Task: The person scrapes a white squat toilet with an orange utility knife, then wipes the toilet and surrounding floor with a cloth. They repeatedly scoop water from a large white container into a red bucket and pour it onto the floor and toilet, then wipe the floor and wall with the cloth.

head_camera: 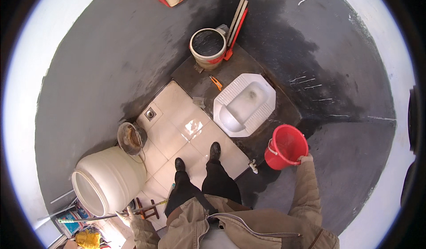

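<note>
My right hand (305,158) grips the rim of a red plastic bucket (279,160), which tilts so its inside shows. The bucket's white handle hangs at its left side. A white ceramic squat toilet (226,110) is set in the dark wet floor, left of and beyond the bucket. My left hand (127,218) is low at the left with fingers apart. It overlaps a long handle (96,218) with a pale green end; whether they touch is unclear. Beside that hand lies a large cream plastic barrel (116,179), its mouth facing left.
A dirty pail (128,139) rests by the barrel. A floor drain (150,113) sits in the tiles (173,129). Beyond are an orange utility knife (216,83), a round bucket of dark liquid (199,57) and leaning poles (238,19). A white tap (253,166) sticks out near the red bucket.
</note>
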Demonstrator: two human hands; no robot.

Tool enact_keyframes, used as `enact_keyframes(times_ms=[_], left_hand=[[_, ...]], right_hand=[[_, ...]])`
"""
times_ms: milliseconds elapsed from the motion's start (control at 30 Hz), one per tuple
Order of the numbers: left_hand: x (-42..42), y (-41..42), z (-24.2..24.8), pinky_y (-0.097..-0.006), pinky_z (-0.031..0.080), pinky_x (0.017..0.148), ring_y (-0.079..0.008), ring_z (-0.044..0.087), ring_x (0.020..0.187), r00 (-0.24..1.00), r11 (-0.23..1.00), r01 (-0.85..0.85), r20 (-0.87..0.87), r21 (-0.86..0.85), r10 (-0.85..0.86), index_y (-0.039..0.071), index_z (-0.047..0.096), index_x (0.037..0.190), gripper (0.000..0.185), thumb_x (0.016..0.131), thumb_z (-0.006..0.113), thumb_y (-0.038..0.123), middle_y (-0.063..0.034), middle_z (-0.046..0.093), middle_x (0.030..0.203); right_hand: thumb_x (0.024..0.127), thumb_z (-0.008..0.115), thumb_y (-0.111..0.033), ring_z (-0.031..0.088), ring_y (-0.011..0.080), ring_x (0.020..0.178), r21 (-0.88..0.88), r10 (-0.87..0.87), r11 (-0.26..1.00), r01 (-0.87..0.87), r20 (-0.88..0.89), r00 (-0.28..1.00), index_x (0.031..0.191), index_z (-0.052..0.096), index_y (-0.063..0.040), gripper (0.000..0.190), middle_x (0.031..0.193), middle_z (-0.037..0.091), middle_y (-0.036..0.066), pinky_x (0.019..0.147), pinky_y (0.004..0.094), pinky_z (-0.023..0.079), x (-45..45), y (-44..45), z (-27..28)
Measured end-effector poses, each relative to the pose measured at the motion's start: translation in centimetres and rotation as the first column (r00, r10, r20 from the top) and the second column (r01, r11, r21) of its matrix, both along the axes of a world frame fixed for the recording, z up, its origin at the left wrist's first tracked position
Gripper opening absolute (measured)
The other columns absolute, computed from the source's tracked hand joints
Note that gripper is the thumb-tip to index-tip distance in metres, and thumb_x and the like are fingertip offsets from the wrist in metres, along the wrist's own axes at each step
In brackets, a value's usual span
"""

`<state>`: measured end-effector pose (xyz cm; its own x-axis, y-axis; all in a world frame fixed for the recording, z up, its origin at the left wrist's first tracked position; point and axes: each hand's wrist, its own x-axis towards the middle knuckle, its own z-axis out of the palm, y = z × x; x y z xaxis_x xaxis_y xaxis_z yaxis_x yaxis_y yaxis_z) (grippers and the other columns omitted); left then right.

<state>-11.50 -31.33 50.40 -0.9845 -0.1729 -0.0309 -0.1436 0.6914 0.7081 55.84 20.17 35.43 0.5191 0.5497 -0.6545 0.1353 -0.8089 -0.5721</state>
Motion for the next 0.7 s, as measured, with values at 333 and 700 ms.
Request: enact_keyframes(times_ms=[333, 700], left_hand=[[-0.3, -2.5, -0.3, -0.0384, 0.047, 0.109, -0.0232, 0.044, 0.134, 0.976, 0.946, -0.22, 0.056, 0.237, 0.213, 0.019, 0.034, 0.157, 0.083, 0.089, 0.063, -0.016, -0.0104, 0.041, 0.152], [0.0, -9.2, -4.5, -0.037, 0.052, 0.103, -0.022, 0.049, 0.128, 0.974, 0.801, -0.225, 0.119, 0.555, 0.191, 0.019, 0.04, 0.153, 0.077, 0.089, 0.058, -0.019, -0.0058, 0.041, 0.153]], right_hand=[[0.065, 0.063, 0.015, 0.071, 0.0366, 0.071, -0.353, 0.409, 0.869, -0.346, 0.123, 0.904, 0.111, 0.063, 0.009, 0.046, 0.091, 0.071, 0.023, 0.058, 0.05, 0.058, 1.6, -1.7, -5.7], [0.066, 0.065, 0.012, 0.071, 0.0358, 0.072, -0.319, 0.511, 0.849, -0.421, 0.29, 0.809, 0.111, 0.064, 0.01, 0.044, 0.09, 0.071, 0.023, 0.06, 0.0503, 0.058, -0.5, 7.4, -5.7]])
